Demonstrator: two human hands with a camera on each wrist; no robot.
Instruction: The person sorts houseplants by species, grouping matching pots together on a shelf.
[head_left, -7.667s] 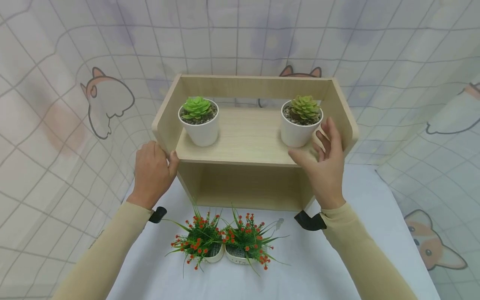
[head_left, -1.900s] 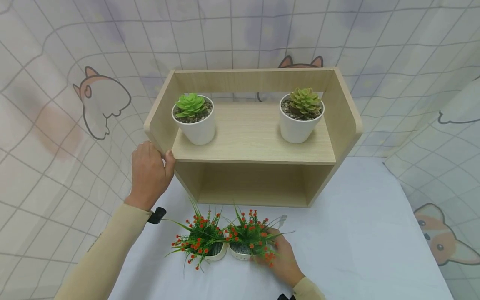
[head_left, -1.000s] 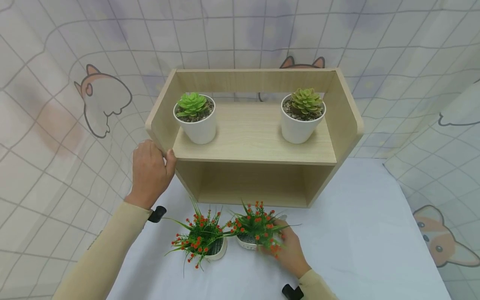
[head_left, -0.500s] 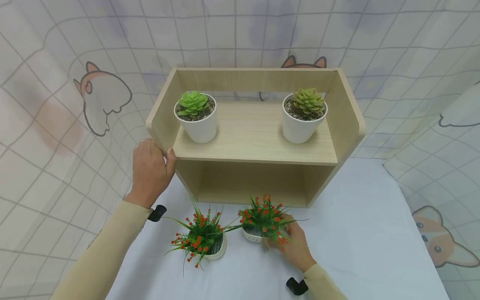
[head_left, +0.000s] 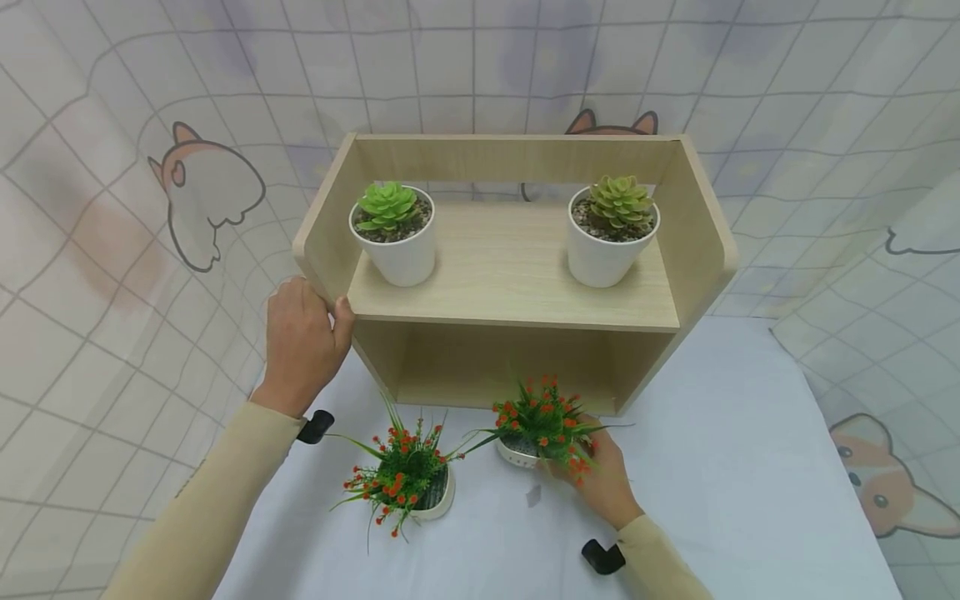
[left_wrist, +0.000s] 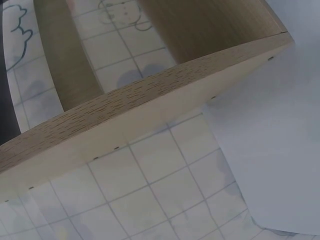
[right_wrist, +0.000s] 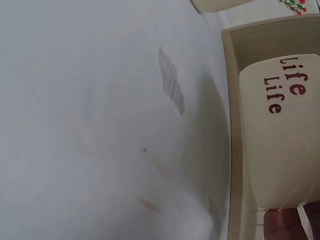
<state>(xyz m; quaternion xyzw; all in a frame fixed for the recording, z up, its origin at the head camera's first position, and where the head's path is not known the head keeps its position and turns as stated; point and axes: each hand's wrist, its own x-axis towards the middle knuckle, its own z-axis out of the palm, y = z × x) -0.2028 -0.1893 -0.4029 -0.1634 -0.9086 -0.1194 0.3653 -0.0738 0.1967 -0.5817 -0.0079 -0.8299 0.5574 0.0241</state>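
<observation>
My right hand point(head_left: 603, 479) grips the right-hand pot of red artificial flowers point(head_left: 542, 423) by its side, in front of the shelf's lower compartment. In the right wrist view, its white pot point(right_wrist: 280, 135) shows red "Life" lettering and overlaps the shelf frame, with fingertips point(right_wrist: 282, 225) at its end. My left hand point(head_left: 303, 346) holds the left side panel of the wooden shelf point(head_left: 498, 267), thumb at the front edge; its other fingers are partly hidden. That panel point(left_wrist: 150, 95) crosses the left wrist view, where no hand shows. A second flower pot point(head_left: 435, 500) stands on the table.
On the upper board stand two white pots with succulents, a bright green one point(head_left: 397, 254) at left and a duller one point(head_left: 600, 258) at right. A white cloth point(head_left: 757, 467) covers the table. Grid-patterned curtains point(head_left: 480, 75) surround the shelf.
Earlier my right hand was beside the right succulent pot; it then took hold of the right flower pot. Hand and flower pot have moved forward and right, towards the shelf. The left hand stays put.
</observation>
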